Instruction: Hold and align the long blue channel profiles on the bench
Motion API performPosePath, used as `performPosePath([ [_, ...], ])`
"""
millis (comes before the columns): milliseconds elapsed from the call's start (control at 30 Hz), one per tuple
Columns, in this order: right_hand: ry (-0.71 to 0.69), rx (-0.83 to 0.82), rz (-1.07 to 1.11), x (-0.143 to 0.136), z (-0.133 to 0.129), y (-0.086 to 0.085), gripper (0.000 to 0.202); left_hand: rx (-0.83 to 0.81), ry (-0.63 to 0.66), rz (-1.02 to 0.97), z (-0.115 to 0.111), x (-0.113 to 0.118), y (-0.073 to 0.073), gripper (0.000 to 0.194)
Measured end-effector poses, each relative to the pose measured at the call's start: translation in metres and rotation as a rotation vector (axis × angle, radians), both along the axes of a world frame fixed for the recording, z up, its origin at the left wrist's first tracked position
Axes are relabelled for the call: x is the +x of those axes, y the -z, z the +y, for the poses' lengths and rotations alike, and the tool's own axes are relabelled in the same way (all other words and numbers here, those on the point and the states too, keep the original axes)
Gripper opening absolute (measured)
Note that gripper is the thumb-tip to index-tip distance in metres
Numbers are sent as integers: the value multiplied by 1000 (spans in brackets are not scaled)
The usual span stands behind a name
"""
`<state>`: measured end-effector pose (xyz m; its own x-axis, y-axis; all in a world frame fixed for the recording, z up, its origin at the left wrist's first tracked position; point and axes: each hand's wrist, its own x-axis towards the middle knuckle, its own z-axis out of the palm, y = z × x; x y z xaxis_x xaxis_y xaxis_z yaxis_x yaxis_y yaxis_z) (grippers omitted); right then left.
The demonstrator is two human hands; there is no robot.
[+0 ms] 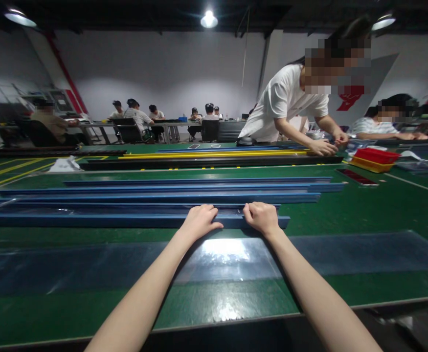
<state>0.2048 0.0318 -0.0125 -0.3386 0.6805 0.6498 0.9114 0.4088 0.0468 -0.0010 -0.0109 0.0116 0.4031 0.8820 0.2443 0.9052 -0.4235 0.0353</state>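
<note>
A long blue channel strip (107,221) with two raised edges lies across the green table in front of me. My left hand (200,221) is closed over it, fingers hooked into the trough and thumb along the near edge. A little to the right, my right hand (262,218) grips the same strip near its right end, with fingers curled in. What the fingertips press on inside the trough is partly hidden. Between me and the strip, a long clear plastic sheet (349,252) lies flat under my forearms, shining with reflected light.
Several more blue strips (184,189) lie parallel beyond. Farther back are a black strip (214,162) and a yellow strip (214,155). A co-worker (290,105) leans over the table's far side. At right are a red tray (375,156) and a phone (357,177).
</note>
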Motion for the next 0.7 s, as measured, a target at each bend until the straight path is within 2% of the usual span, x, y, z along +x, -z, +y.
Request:
performPosePath([
  [267, 92, 24, 16, 25, 7, 2, 43, 36, 104, 45, 1, 0, 3, 20],
  [400, 126, 27, 33, 30, 8, 3, 43, 22, 159, 0, 3, -2, 6, 20],
  [700, 129, 46, 61, 29, 8, 4, 43, 6, 131, 62, 7, -3, 10, 24],
])
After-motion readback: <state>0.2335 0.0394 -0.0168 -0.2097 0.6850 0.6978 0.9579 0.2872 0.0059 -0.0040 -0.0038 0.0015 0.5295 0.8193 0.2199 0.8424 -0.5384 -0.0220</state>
